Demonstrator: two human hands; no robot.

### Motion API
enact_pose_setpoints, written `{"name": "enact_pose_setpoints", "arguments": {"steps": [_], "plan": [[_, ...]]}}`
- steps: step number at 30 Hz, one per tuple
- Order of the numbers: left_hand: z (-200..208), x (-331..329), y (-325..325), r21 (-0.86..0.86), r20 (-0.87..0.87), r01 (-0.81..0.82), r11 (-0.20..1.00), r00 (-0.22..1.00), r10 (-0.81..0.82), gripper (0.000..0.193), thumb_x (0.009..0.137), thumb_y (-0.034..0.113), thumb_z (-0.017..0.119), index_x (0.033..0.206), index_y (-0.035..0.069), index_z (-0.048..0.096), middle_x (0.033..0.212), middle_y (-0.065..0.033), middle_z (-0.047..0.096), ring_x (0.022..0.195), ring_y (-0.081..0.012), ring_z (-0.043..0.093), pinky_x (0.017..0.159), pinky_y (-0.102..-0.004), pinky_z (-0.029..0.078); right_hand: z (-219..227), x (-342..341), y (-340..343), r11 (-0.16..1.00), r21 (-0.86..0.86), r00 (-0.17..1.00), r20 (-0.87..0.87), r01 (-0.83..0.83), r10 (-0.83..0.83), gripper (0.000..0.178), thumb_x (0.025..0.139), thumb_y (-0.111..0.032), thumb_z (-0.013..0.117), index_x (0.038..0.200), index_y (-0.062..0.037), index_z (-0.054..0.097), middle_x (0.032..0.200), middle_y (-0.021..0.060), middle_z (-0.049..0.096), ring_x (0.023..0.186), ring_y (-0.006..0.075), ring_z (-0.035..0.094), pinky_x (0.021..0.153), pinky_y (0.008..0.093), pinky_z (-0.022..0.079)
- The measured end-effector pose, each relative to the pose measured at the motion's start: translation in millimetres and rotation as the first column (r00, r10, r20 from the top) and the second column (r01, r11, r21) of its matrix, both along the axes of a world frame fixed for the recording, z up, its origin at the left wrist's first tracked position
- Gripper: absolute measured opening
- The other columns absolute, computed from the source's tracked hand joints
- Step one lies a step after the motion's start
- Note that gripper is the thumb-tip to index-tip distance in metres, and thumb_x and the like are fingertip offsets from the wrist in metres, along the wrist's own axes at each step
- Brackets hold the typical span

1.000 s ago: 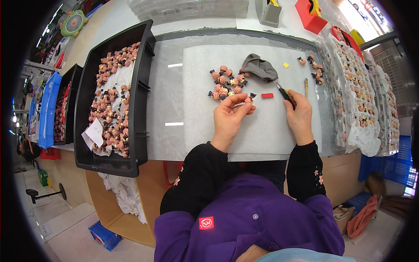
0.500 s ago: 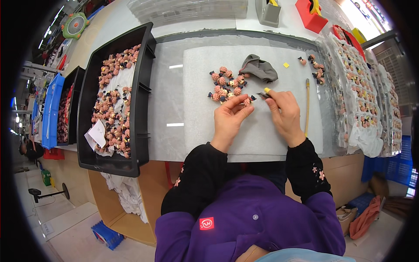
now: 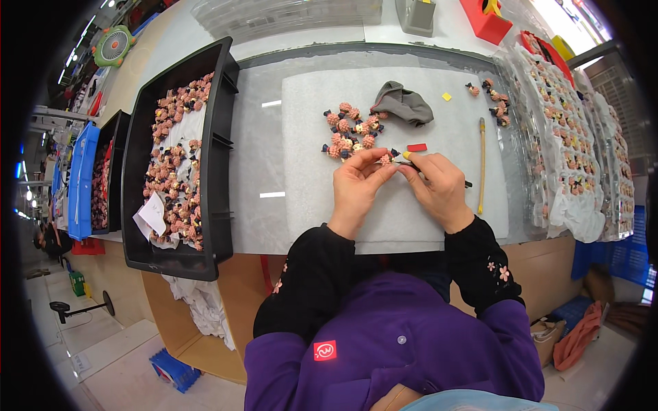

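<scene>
My left hand (image 3: 354, 192) pinches a small pink figurine (image 3: 386, 159) with dark parts between thumb and fingertips. Close against it, my right hand (image 3: 439, 188) is closed on a thin dark tool (image 3: 468, 183), whose front end reaches the figurine; its exact kind is hidden by the fingers. Something yellow (image 3: 406, 155) covers a fingertip of that hand. Just beyond the right fingers lies a small red block (image 3: 417, 147) on the white foam mat (image 3: 315, 219). Several more pink figurines (image 3: 344, 125) lie in a loose group past my left hand, beside a crumpled grey cloth (image 3: 404, 104).
A black crate (image 3: 225, 164) of figurines stands left. On the right are a thin yellowish stick (image 3: 481, 164), a yellow square (image 3: 446, 96), a few figurines (image 3: 499, 106) and clear trays (image 3: 572, 151) filled with figurines. Tape dispensers (image 3: 416, 17) stand at the back.
My right hand has moved left and closer, bringing the tool against the figurine in my left hand. The red block now shows on the mat. My left hand has hardly moved.
</scene>
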State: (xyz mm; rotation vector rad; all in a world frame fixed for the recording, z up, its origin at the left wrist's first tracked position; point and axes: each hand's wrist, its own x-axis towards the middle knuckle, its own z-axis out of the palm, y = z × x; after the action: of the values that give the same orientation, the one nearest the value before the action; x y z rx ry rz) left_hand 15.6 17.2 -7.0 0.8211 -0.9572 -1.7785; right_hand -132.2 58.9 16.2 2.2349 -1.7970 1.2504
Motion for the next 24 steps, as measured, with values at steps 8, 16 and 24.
{"name": "enact_pose_setpoints", "arguments": {"steps": [8,16,24], "plan": [[1.1,-0.7,1.1,-0.006,0.028,0.031,0.999,0.999,-0.031,0.029,0.074,-0.004,0.064,0.102,-0.005,0.056,0.092,-0.0086,0.061,0.081,-0.0112,0.059,0.073,-0.0221,0.048,-0.6,0.0,-1.2,0.999,-0.042,1.0,0.005,0.008,-0.008,0.018,0.069,-0.01,0.07,0.082,-0.0022,0.06,0.064,0.0075,0.055,0.053,0.0204,0.052,0.046,0.0297,0.04],[1.1,-0.4,1.3,-0.018,0.05,0.035,0.999,0.998,-0.034,0.029,0.074,-0.002,0.065,0.102,-0.005,0.056,0.089,-0.0095,0.062,0.078,-0.0114,0.06,0.07,-0.0222,0.049,-1.3,-0.2,-1.3,0.999,-0.049,0.999,-0.028,0.023,-0.025,0.018,0.067,-0.009,0.07,0.08,-0.0025,0.059,0.064,0.0064,0.055,0.055,0.0208,0.053,0.047,0.0302,0.04],[-0.1,-0.8,1.2,-0.006,0.047,0.038,0.999,0.998,-0.038,0.029,0.074,-0.002,0.065,0.101,-0.006,0.056,0.09,-0.0103,0.063,0.078,-0.0115,0.06,0.069,-0.0218,0.049,-2.4,-0.4,-0.1,0.999,-0.025,0.998,-0.044,0.036,-0.037,0.017,0.067,-0.01,0.07,0.079,-0.0028,0.059,0.062,0.0059,0.055,0.054,0.0202,0.052,0.047,0.0301,0.04]]}}
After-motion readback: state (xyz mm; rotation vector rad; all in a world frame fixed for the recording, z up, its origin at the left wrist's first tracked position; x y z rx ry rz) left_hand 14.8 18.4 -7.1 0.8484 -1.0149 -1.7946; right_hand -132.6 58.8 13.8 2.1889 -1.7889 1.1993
